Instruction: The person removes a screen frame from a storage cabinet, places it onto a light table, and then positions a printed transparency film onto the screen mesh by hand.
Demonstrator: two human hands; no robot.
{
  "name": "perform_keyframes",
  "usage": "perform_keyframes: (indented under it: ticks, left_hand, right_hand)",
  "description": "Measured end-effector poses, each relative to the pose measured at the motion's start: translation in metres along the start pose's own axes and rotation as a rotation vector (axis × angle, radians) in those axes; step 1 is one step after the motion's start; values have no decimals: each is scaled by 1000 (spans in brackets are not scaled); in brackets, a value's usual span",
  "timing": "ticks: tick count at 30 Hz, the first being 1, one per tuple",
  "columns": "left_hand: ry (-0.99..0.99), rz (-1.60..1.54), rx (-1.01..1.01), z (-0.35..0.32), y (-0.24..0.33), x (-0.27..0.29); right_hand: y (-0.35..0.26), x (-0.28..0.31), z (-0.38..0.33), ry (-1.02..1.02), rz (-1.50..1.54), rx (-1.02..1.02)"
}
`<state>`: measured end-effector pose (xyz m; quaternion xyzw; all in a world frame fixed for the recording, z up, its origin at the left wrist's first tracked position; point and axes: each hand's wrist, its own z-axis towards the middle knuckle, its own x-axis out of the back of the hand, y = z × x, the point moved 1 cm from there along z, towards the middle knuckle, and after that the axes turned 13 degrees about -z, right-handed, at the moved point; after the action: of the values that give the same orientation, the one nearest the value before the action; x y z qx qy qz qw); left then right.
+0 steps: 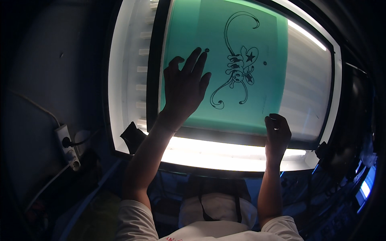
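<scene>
A dark-framed screen [154, 60] with a green translucent sheet or coating [183, 24] lies over a lit box. On the green area is a black line drawing [242, 66] of a winged cartoon figure with stars and long curling lines. Small round marks flank it. My left hand [183, 86] reaches over the left part of the green area, fingers apart, fingertips near the upper-left mark [207, 50]. It appears to hold nothing. At the lower right corner of the green area, my right hand [278, 130] is closed in a pinch. Whatever lies between its fingertips is too small to make out.
Bright tubes light the white box [217, 156] from below. Black tape or cloth [132, 137] covers its lower left corner. A power strip [67, 146] with plugged cables is at left. A lit screen [366, 188] glows at far right.
</scene>
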<state>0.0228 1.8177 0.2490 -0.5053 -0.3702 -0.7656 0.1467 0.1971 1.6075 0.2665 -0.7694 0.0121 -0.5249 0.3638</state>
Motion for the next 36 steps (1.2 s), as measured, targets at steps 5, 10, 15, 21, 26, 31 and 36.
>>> perform_keyframes:
  ticks: [5,10,15,21,26,31,36]
  left_hand:
    - [10,-28,5,-1,-3,-2]
    - [22,-45,-3,-2,-5,-3]
    - [-1,-89,36,-2,-5,-3]
    - [32,-66,7,-2,-7,-4]
    - [36,-78,6,-3,-7,-3]
    - [20,-126,36,-5,-7,-3]
    - [38,-77,7,-4,-7,-3]
  right_hand:
    - [1,0,1,-14,-12,3]
    - [1,-1,2,-30,11,-29]
    - [2,-2,2,-7,15,34]
    - [-2,0,2,-29,-1,0]
    - [1,-2,2,-24,3,12]
    - [-1,0,2,-40,11,5]
    - [1,-2,1,-29,6,4]
